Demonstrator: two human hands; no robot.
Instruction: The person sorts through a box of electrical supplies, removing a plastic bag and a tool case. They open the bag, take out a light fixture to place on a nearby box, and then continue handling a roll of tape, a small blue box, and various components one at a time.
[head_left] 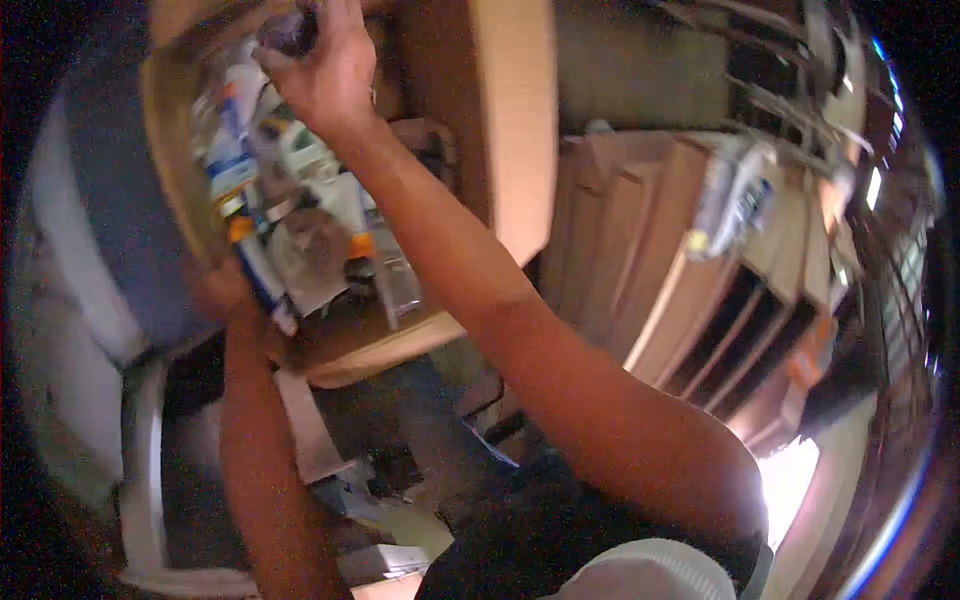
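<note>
My right hand [325, 70] is raised over the far end of an open wooden drawer [400, 350], its fingers closed on a dark object [288, 34] that is too blurred to name. Beside the drawer's left wall is my left hand [222, 290], smeared by motion, so its fingers cannot be made out. Inside the drawer lies a jumble of small items, among them a blue and white packet [230, 165], a long blue piece with an orange part [250, 245] and a clear plastic pack [400, 285].
Several brown cardboard pieces [620, 240] stand upright at the right, with a grey-white plastic package [735, 200] on them. A dark blue panel [130, 200] is on the left. Below the drawer are a dark open compartment [190, 440] and loose papers.
</note>
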